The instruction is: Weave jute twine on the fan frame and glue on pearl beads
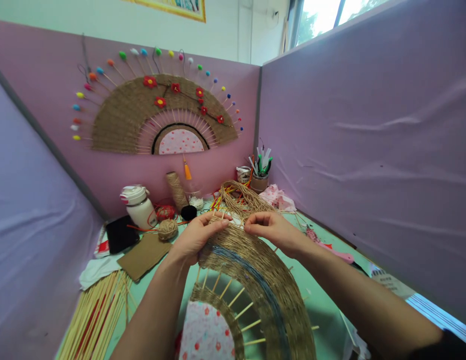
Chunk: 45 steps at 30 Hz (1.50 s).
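Note:
A woven twine fan (pixel 289 280) with wooden stick ribs and a blue band stands tilted in front of me, its inner half-disc covered in flowered cloth (pixel 208 327). My left hand (pixel 202 232) grips the fan's upper left edge, thumb on the front near the stick ends. At the top edge my right hand (pixel 268 227) is closed, thumb and forefinger pinched together against the weave. Whatever lies between those fingertips is too small to make out. Just behind the hands is a loose bundle of twine (pixel 242 197).
A finished fan with coloured balls (pixel 120 117) hangs on the back partition. Along the table's back stand a white-lidded bottle (pixel 138 207), a twine spool (pixel 176 190) and a tool cup (pixel 260 182). Thin sticks (pixel 93 320) and cardboard (pixel 144 255) lie left; pink-handled scissors (pixel 338 253) lie right.

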### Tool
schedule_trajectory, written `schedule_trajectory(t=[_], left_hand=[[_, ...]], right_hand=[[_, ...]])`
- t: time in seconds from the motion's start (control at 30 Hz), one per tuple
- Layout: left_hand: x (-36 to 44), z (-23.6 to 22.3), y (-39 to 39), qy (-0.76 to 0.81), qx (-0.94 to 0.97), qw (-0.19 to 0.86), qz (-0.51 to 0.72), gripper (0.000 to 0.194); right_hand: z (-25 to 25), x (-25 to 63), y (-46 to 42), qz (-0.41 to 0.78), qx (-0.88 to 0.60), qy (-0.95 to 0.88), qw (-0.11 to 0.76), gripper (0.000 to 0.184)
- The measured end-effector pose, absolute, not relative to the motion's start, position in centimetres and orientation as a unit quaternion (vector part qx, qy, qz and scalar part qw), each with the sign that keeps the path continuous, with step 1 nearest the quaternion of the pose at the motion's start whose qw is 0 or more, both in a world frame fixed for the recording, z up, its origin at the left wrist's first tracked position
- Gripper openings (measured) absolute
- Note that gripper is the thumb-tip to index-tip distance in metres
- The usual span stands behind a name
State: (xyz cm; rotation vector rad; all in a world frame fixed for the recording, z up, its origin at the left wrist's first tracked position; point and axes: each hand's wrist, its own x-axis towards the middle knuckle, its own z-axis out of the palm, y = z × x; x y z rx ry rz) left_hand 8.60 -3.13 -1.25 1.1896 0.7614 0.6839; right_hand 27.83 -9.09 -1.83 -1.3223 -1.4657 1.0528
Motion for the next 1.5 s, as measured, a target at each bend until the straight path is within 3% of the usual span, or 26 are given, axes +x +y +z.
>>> schedule_trajectory(t=[1.0,1.23,1.4,1.5], left_hand=[[8.7,-1.5,-3.3,0.375,0.556,0.664,0.331,0.027],[8.6,-1.4,-3.3,0.374,0.549,0.67,0.331,0.027],[8.7,-1.4,-3.4,0.37,0.553,0.672,0.325,0.026],[8.8,-1.3,-3.4,0.361,0.551,0.677,0.329,0.027]], right_hand=[[-1.5,27.5,-9.4,0.432,-0.525,-0.578,0.45,0.007],[-1.4,28.1,-9.6,0.443,-0.526,-0.562,0.46,0.009],[-1.0,28.5,-9.3,0.423,-0.522,-0.559,0.486,0.02],[-0.8,28.2,-9.2,0.391,-0.509,-0.589,0.491,0.016]])
